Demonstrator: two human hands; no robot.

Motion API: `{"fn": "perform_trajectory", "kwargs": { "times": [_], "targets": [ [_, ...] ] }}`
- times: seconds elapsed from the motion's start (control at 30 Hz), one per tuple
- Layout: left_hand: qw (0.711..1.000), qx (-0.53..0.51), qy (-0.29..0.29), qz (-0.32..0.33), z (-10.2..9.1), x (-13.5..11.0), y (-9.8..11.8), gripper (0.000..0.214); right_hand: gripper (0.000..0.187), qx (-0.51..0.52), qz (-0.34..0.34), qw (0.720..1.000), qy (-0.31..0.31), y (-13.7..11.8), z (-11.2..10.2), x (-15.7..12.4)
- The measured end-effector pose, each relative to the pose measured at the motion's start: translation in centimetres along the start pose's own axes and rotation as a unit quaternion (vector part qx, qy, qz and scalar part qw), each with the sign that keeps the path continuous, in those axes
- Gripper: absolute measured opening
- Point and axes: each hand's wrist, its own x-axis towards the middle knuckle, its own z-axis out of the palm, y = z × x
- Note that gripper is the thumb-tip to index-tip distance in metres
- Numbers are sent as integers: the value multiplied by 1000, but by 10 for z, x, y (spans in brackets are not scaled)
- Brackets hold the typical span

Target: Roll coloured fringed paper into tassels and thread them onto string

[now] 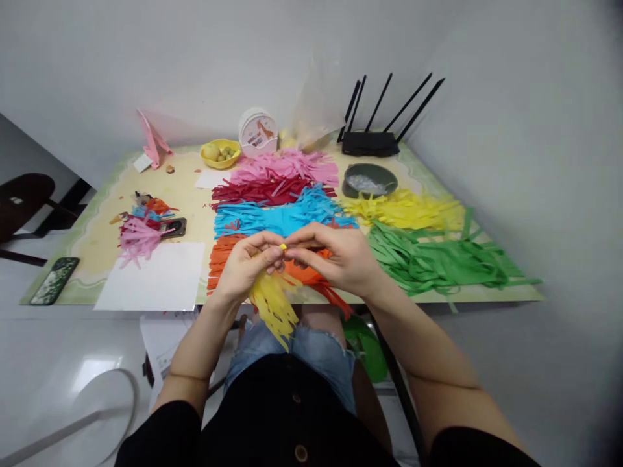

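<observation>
A yellow paper tassel (273, 303) hangs fringe down over my lap at the table's front edge. My left hand (246, 263) is closed round its upper part, thumb and fingers pinching just below the small yellow tip. From the other side my right hand (338, 256) pinches at that same tip, fingertips meeting those of the left. Beneath both hands lie orange fringed paper strips (224, 259), partly covered. Just behind them is blue fringed paper (280, 217). Green fringed paper (438, 259) is to the right of my right hand.
Yellow (413, 211), red (272, 190) and pink fringed paper (292, 167) lie farther back. A dark bowl (393, 185), a router (370, 144) and a yellow fruit dish (214, 163) stand behind. Leftward are finished-looking tassels (139, 237), a white sheet (150, 279) and a phone (54, 281).
</observation>
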Motion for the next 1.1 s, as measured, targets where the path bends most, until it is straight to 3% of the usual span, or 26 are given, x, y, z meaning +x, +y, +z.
{"fn": "perform_trajectory", "kwargs": {
  "times": [0.23, 0.33, 0.5, 0.67, 0.87, 1.1],
  "targets": [
    [997, -43, 66, 9, 10, 0, -6, 31, 15, -128, -85, 987, 36, -8, 6, -4],
    [996, -39, 77, 20, 11, -1, -6, 31, 13, -118, -60, 991, 34, -8, 7, -7],
    [995, 61, 70, 39, 9, -5, 0, 26, 6, -39, 2, 999, 11, -6, 4, -8],
    [993, 97, 60, 41, 12, -5, 5, 24, 7, -92, -44, 995, 22, -5, 5, -9],
    [998, -37, 43, -13, 14, 0, -2, 31, 7, -215, -132, 967, 47, -5, 8, -10],
    [985, -150, 31, -77, 18, 2, -2, 34, 13, -296, -165, 939, 55, -8, 11, -9]
  ]
}}
